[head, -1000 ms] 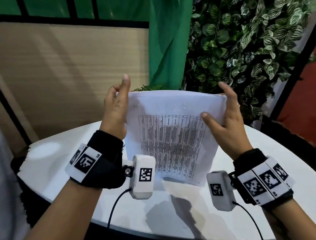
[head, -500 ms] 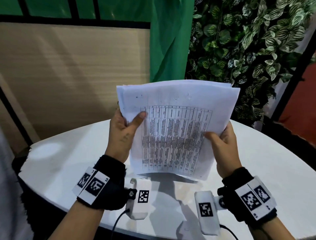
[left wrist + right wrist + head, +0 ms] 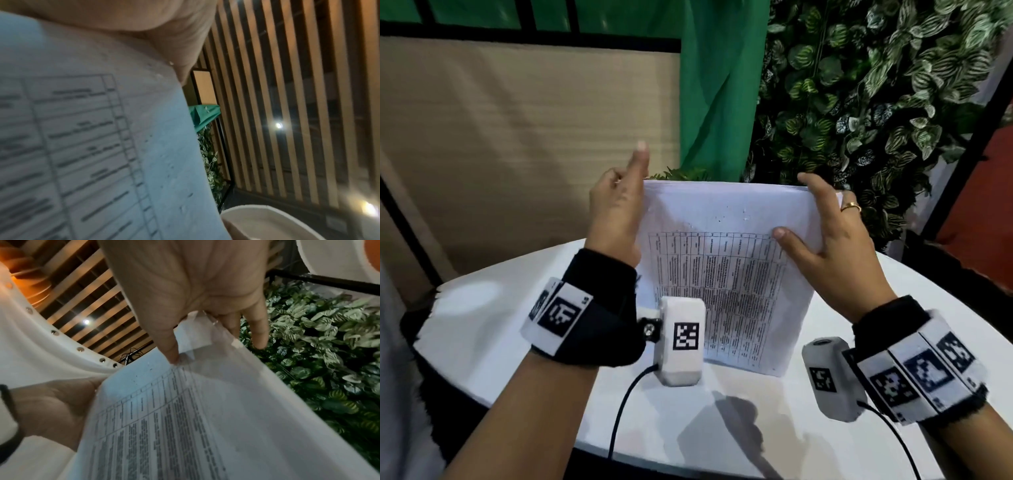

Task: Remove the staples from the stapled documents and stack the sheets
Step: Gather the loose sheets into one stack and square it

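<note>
A stack of printed sheets (image 3: 726, 267) with a table on the top page stands upright, its bottom edge on the white round table (image 3: 517, 325). Small puncture marks (image 3: 736, 214) dot the top margin; I see no staple. My left hand (image 3: 616, 212) lies flat against the stack's left edge with one finger pointing up. My right hand (image 3: 825, 246) holds the upper right corner, thumb on the front page and fingers behind. In the right wrist view the thumb (image 3: 172, 353) presses the sheets (image 3: 185, 418). The left wrist view shows the page (image 3: 102, 146) close up and blurred.
A wall of artificial leaves (image 3: 876, 102) and a green curtain (image 3: 722, 85) rise behind the table, with a beige panel (image 3: 517, 137) to the left. The table's near rim (image 3: 688, 469) curves below my wrists. Camera cables (image 3: 619, 418) hang from both wrists.
Half a second ago both hands held the stack lifted off the table by its lower sides. Now its bottom edge rests on the table and both hands are at its upper sides.
</note>
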Demonstrator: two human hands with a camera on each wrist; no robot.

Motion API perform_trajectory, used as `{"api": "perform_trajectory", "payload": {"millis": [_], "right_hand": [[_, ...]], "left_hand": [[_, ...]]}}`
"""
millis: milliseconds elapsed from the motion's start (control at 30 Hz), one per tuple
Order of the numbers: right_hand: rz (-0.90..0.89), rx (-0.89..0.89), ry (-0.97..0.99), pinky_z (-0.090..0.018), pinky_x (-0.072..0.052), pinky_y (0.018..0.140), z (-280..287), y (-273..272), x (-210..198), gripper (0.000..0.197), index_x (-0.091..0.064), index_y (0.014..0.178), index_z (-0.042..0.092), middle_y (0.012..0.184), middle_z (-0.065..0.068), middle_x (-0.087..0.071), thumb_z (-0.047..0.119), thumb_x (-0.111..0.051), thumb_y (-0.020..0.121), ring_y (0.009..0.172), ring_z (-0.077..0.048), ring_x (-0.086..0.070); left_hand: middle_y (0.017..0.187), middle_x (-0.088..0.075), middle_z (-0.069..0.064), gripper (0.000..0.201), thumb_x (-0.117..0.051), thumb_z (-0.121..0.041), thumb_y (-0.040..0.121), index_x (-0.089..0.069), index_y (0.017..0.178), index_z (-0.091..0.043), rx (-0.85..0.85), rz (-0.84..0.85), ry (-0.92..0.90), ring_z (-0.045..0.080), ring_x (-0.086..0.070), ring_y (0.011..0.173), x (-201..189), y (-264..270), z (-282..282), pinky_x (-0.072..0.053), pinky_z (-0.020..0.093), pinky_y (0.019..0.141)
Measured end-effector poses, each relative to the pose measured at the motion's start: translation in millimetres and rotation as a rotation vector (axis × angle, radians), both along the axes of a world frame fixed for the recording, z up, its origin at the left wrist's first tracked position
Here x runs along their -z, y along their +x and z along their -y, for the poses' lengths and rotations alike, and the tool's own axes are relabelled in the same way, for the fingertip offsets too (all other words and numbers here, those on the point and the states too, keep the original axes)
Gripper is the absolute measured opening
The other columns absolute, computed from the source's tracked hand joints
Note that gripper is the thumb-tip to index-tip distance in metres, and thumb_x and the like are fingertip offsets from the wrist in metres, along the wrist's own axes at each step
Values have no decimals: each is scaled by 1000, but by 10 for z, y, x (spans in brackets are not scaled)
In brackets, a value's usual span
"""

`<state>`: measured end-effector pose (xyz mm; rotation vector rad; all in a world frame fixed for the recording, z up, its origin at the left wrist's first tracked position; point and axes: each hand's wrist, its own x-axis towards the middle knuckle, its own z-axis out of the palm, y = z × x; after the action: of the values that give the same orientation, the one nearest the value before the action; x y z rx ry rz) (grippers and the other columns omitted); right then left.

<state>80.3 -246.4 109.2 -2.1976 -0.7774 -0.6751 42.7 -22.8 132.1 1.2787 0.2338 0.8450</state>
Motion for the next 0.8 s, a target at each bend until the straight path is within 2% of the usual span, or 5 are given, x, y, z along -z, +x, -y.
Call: {"api": "perform_trajectory", "payload": {"millis": [200,367,433,567,800], "right_hand": [[-19,-24,63,-25,-34,79,11,22,12,57,-36,137,25,123,-8,-42,30,-63,86,97,-17,-43],[-412,-323,607,-17,-47,91,-14,43,304,84,-9,145,23,127,6,-49,8,-66,85,98,9,-58],[-607,-329,737,-25,-53,84,-18,79,568,80,-23,139,15,118,-2,-57,10,-70,75,90,1,-64],[-813,-310,779,-20,-54,68,-40,59,896,35,-44,112,11,104,-6,-65,-7,-54,84,78,-5,-67],[-873,-293,744,-23,-54,81,-13,97,1062,41,-46,128,10,115,-6,-65,-5,-45,90,103,-19,-63]], "left_hand": [[36,-40,-12,30,-58,-9,87,-44,62,-19,-67,-16,-44,4,-34,34,-16,50,26,-28,18,41],[124,-59,-3,83,-45,-83,67,-58,116,-16,32,-25,-9,10,-56,111,177,-101,-62,-45,32,96],[126,-57,-13,108,-43,-93,52,-48,130,-19,85,17,29,-1,-56,110,422,-205,-63,-48,23,89],[118,-61,-5,73,-79,-51,64,-45,117,-16,134,-6,179,6,-60,106,901,-326,4,-51,19,82],[117,-61,-8,27,-49,-10,93,-46,117,-22,185,-5,236,-3,-60,102,1076,-268,16,-48,13,84]]}}
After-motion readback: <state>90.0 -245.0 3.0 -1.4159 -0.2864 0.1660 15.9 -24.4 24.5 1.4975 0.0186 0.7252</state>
